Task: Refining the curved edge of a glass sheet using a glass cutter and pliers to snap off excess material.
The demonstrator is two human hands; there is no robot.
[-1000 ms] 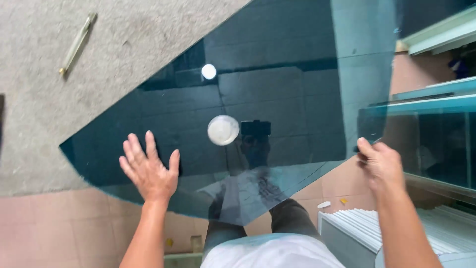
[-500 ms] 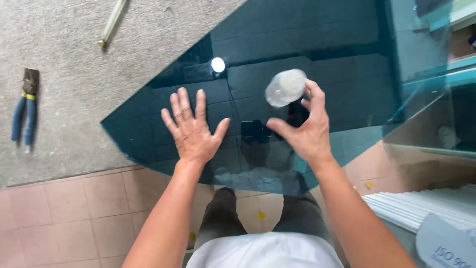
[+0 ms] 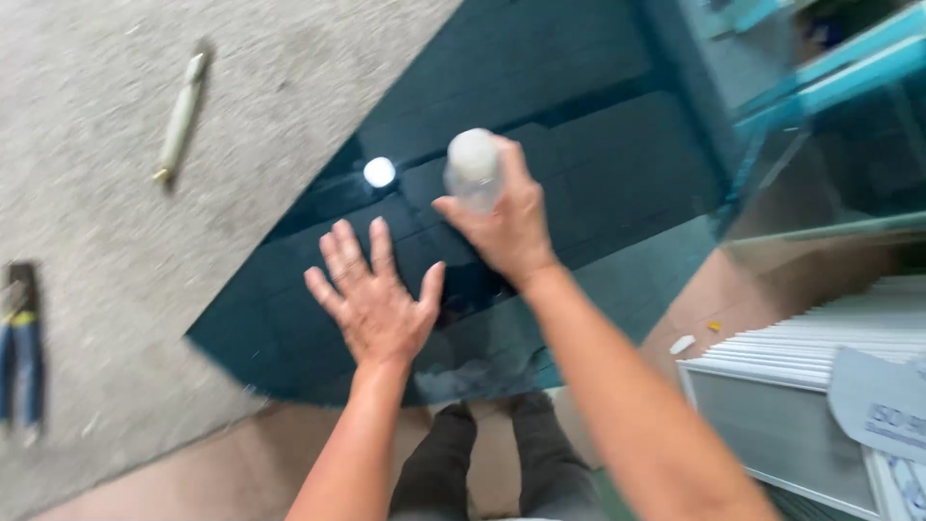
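A large dark tinted glass sheet [image 3: 579, 125] lies on a grey carpeted table, with its near edge sticking out past the table. My left hand [image 3: 376, 299] rests flat on the glass near that edge, fingers spread. My right hand [image 3: 506, 217] is closed around a small pale round container [image 3: 473, 166] and holds it just above the glass. A bright light spot [image 3: 379, 172] reflects in the glass to the left of the container.
A slim pale tool [image 3: 181, 116] lies on the grey carpeted table [image 3: 116, 241] at the upper left. Blue-handled pliers [image 3: 21, 347] lie at the left edge. White framed panels [image 3: 820, 386] are stacked at the lower right. More glass sheets [image 3: 820, 116] stand at the upper right.
My right hand came in from the far right, took hold of the pale container and now holds it over the glass. My left hand stayed flat on the glass. The view shifted.
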